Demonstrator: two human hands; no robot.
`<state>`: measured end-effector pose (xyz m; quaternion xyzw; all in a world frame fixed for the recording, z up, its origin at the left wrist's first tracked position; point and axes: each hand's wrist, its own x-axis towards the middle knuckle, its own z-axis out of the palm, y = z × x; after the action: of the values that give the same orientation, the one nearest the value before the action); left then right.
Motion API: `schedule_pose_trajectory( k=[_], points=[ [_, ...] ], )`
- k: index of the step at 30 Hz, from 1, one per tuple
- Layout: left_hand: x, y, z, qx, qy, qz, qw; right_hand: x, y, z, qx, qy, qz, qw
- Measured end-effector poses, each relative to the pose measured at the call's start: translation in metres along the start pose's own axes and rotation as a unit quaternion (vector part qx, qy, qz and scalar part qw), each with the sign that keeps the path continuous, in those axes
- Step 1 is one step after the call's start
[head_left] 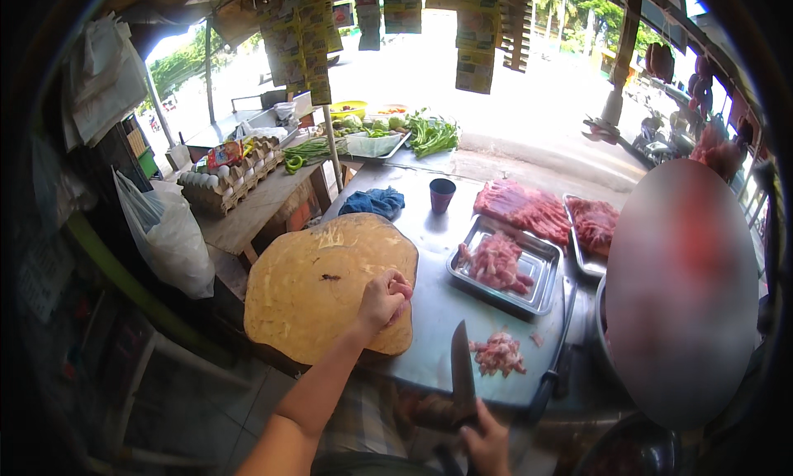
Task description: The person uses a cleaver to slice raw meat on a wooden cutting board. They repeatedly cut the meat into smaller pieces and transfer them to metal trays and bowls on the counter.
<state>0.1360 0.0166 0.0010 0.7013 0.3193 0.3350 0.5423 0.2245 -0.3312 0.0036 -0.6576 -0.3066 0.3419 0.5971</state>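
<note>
My left hand (382,301) is closed on a piece of raw pink meat (399,309) at the right part of a thick, round wooden chopping board (306,282). At the lower middle, my right hand (483,439) grips the handle of a broad knife (462,364), its blade pointing up beside the board, over the counter's front edge. A small pile of chopped meat (498,354) lies on the metal counter (429,269) right of that blade.
Behind lie a steel tray of meat pieces (501,265), meat slabs (519,212), a second tray (591,232), a dark cup (442,197) and blue cloth (372,203). A long knife (552,377) lies rightward. Eggs (223,179), greens (429,136) and bags (165,236) stand leftward and behind. A blurred patch hides the right.
</note>
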Motion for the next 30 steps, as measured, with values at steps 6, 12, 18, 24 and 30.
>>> schedule_pose_trajectory(
  k=[6,12,18,24,30],
  points=[
    [0.004,0.007,-0.013,-0.023,0.022,0.045,0.998,0.005,-0.012,-0.008,-0.067,0.014,0.002,0.998],
    [-0.029,-0.013,-0.059,0.291,0.147,0.019,0.945,0.011,0.004,-0.002,0.009,0.017,0.052,0.998],
    [-0.04,-0.025,-0.054,0.295,0.151,0.04,0.943,0.056,0.0,0.039,0.107,-0.02,0.045,0.993],
    [-0.012,-0.028,-0.025,0.303,0.09,-0.012,0.949,0.139,-0.012,0.109,0.133,-0.036,0.013,0.99],
    [-0.005,-0.035,-0.015,0.429,0.024,-0.02,0.903,0.162,-0.017,0.128,0.122,-0.089,0.025,0.988]
  ],
)
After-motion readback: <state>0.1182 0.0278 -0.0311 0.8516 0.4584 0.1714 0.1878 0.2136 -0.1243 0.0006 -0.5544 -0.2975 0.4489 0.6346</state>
